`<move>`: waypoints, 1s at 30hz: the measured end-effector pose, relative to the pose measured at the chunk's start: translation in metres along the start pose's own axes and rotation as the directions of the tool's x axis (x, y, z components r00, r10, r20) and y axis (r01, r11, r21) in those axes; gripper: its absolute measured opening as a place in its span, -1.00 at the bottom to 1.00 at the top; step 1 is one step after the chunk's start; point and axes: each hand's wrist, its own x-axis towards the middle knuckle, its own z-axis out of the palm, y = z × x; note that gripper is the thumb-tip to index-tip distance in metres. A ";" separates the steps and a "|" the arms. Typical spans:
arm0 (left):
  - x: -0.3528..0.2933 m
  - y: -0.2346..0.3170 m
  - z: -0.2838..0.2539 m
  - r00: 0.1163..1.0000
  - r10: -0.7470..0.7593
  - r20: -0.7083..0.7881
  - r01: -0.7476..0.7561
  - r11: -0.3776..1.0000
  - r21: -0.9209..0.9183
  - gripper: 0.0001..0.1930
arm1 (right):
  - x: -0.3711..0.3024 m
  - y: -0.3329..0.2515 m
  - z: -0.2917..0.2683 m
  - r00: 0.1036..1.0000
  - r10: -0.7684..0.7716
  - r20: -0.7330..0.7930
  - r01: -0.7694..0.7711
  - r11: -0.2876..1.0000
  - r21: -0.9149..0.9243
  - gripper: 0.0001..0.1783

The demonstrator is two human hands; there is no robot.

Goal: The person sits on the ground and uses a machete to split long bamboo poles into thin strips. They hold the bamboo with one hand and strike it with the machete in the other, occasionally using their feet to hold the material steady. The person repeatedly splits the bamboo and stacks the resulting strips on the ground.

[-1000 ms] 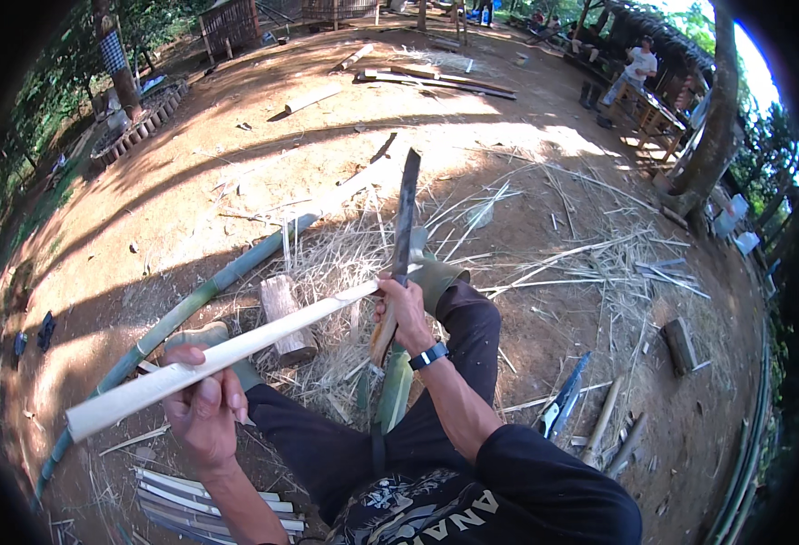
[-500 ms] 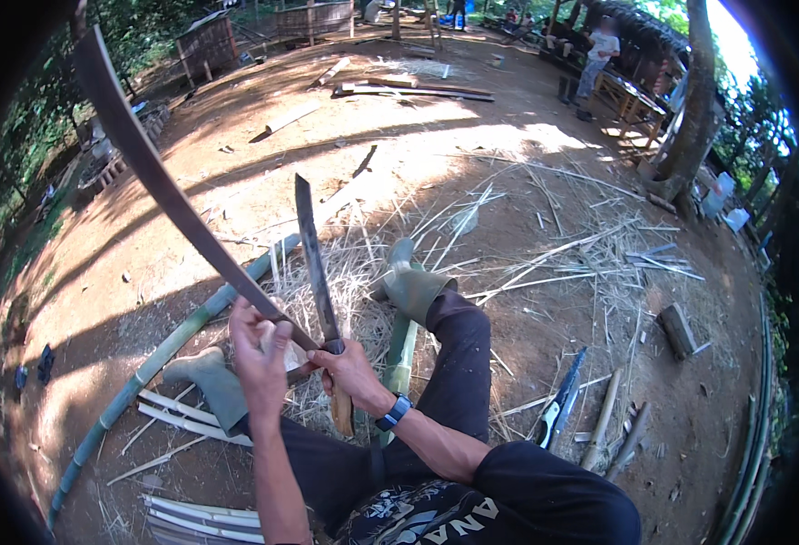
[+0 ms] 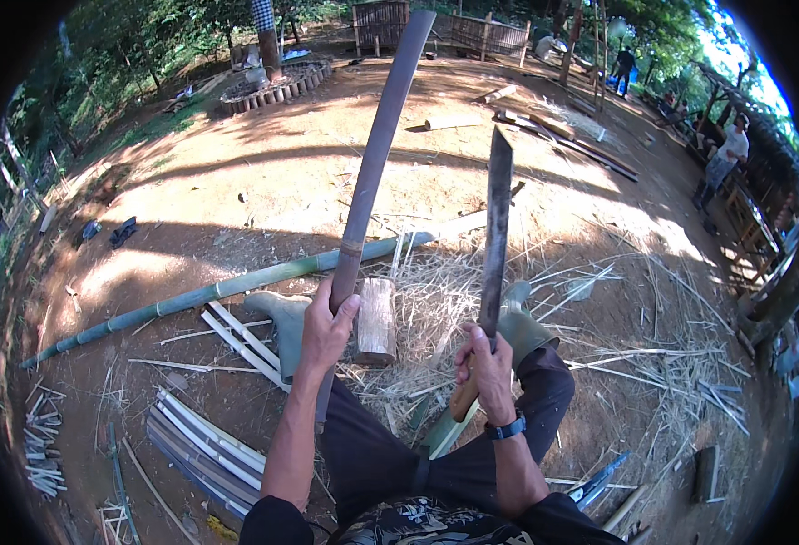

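Note:
In my left hand (image 3: 327, 331) is a long, dark brown split-bamboo slat (image 3: 377, 150), gripped near its lower part and pointing up and away with a slight tilt to the right. My right hand (image 3: 488, 368) is wrapped round the wooden handle of a machete (image 3: 498, 222), whose dark blade stands nearly upright. Slat and blade are apart. Between my booted feet, just beyond the left hand, a short wooden block (image 3: 378, 318) stands on the ground. Pale shavings (image 3: 436, 300) lie around it.
A long green bamboo pole (image 3: 236, 284) crosses the ground beyond my left boot. Split slats (image 3: 209, 454) are stacked at lower left. A saw (image 3: 599, 481) lies by my right leg. More offcuts (image 3: 663, 372) litter the right side. A person (image 3: 726, 154) stands far right.
My hands have moved apart, and the slat's lower end has left the right hand. The slat has swung from leaning left to nearly upright. The view has turned left.

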 end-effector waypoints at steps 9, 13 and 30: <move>-0.083 -0.017 -0.045 0.926 -0.365 0.099 0.361 0.931 0.063 -0.41 | 0.009 -0.018 -0.071 0.986 -0.151 -0.066 0.135 0.970 -0.202 -0.63; -0.112 -0.030 -0.052 0.958 -0.267 0.101 0.254 0.959 0.124 -0.40 | 0.014 -0.013 -0.092 0.982 -0.183 -0.051 0.168 0.962 -0.216 -0.57; -0.137 -0.016 -0.071 0.960 -0.195 0.202 0.149 0.964 0.222 -0.33 | 0.025 -0.026 -0.084 0.990 0.046 0.132 -0.005 0.955 -0.298 -0.51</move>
